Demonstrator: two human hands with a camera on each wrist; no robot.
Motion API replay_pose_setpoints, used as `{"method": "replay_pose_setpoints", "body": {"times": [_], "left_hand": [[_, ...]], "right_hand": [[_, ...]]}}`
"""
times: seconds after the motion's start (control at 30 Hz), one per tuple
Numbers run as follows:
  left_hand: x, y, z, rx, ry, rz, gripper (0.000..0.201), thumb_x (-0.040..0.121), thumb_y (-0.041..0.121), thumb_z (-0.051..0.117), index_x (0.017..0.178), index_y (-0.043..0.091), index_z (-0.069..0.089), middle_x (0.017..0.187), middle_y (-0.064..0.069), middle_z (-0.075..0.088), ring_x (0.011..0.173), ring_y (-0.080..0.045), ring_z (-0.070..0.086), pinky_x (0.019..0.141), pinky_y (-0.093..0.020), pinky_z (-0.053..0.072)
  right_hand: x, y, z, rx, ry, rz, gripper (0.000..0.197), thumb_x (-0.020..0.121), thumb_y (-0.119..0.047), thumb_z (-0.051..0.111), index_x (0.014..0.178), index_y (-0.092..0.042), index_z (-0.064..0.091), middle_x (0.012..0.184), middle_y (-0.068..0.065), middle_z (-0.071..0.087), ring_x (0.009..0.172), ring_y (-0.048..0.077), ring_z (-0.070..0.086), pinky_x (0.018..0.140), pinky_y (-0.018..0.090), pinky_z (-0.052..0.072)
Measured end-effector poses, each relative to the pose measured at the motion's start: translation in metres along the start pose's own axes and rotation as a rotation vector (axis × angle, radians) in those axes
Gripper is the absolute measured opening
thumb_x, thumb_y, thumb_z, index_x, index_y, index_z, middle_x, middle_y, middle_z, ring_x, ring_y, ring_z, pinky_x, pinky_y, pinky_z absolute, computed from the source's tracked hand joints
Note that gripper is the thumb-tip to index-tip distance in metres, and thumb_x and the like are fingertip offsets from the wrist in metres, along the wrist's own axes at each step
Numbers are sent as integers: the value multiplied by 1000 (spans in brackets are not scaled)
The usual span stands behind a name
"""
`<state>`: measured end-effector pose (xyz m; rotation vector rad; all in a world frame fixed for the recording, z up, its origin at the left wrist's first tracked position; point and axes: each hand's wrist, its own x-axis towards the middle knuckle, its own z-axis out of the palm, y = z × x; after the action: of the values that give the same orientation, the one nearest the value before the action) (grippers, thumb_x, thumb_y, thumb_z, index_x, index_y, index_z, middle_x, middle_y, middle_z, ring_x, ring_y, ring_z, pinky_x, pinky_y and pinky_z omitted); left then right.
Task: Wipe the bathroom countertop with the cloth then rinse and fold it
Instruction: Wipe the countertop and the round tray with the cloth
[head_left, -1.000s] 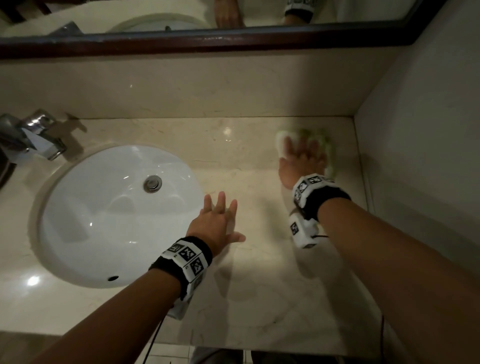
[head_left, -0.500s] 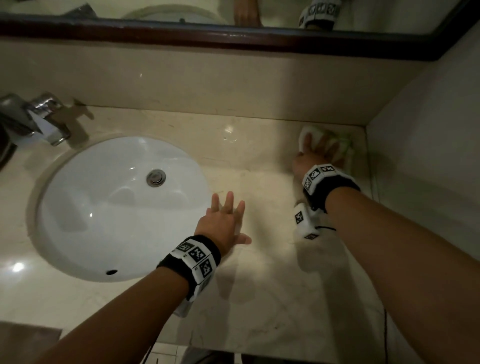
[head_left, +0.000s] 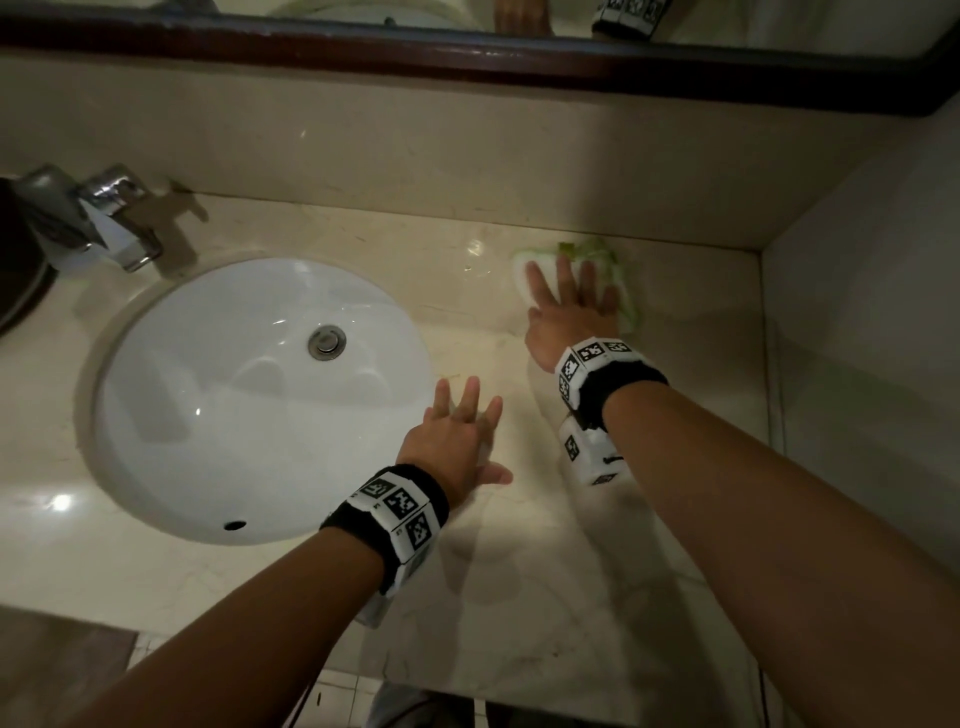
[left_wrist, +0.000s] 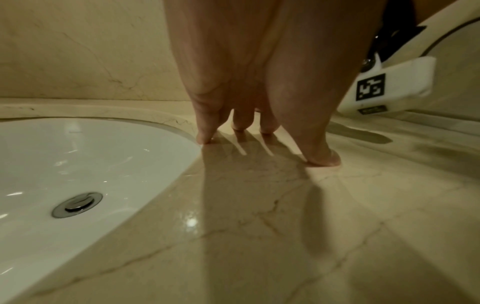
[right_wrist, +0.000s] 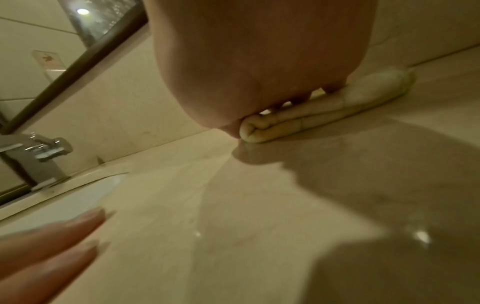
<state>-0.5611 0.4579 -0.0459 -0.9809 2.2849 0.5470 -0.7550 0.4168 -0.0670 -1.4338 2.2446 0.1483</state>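
Observation:
A folded white and green cloth (head_left: 597, 255) lies flat on the beige marble countertop (head_left: 545, 597), near the back wall and right of the sink. My right hand (head_left: 569, 299) presses down on it with straight, spread fingers. In the right wrist view the cloth (right_wrist: 324, 111) shows as a thick folded roll under my palm. My left hand (head_left: 457, 441) rests on the bare counter beside the sink rim, fingers straight and spread. The left wrist view shows its fingertips (left_wrist: 203, 139) touching the stone and holding nothing.
A white oval sink (head_left: 249, 400) with a metal drain (head_left: 327, 340) is set in the counter at left. A chrome faucet (head_left: 114, 218) stands at the back left. A dark-framed mirror (head_left: 467, 47) runs above the backsplash. A side wall (head_left: 857, 312) closes the right end.
My right hand has slid the cloth left along the back of the counter, away from the right wall. The left hand stays planted by the sink.

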Motion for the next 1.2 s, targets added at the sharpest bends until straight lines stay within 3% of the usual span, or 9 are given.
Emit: {"method": "replay_pose_setpoints", "body": {"times": [0.2,0.3,0.5,0.7,1.03,1.1,1.2], "left_hand": [[0,-2,2,-31,12,1,94,86,64,51,155,26,-2,161,-4,-13,146,-38,-13,117,-47,24],[0,-2,3,-35,15,1,94,86,64,51,154,27,-2,161,-3,-13,146,-38,-13,117,-47,24],[-1,-1,2,-40,15,1,95,85,65,51,154,27,-3,161,-4,-15,146,-37,-14,116,-48,25],[-1,-1,2,-45,12,8,98,84,65,53,154,25,-3,161,-5,-15,146,-39,-12,114,-49,26],[0,-5,4,16,50,53,94,88,66,47,154,22,-3,161,-10,-13,145,-45,-8,112,-50,27],[-1,-10,6,2,74,84,89,91,63,44,154,22,-2,161,-9,-12,145,-44,-8,113,-49,26],[-4,-25,5,9,111,174,75,98,51,39,154,18,3,162,-8,-5,147,-39,-2,109,-47,34]], "right_hand": [[3,57,-18,48,-63,120,53,101,-45,13,148,-46,-12,159,-4,-23,147,29,-18,117,51,-10],[2,96,-22,70,-44,206,54,101,-44,12,148,-44,-13,157,-3,-28,146,29,-20,118,52,-9],[-4,133,-23,60,4,328,56,100,-44,13,150,-42,-11,160,0,-21,148,31,-13,118,53,-5],[-14,110,-13,98,-1,349,56,102,-36,18,152,-35,-9,161,7,-17,147,35,-13,116,57,-4],[-62,46,28,39,49,219,57,102,-40,22,153,-34,-3,162,8,-11,147,36,-8,117,57,0],[-75,26,39,26,56,189,58,102,-40,24,153,-34,-3,162,8,-9,148,36,-7,117,58,1],[-104,-7,57,-17,43,124,59,102,-40,21,153,-33,-8,162,7,-11,148,35,-8,116,58,3]]}}
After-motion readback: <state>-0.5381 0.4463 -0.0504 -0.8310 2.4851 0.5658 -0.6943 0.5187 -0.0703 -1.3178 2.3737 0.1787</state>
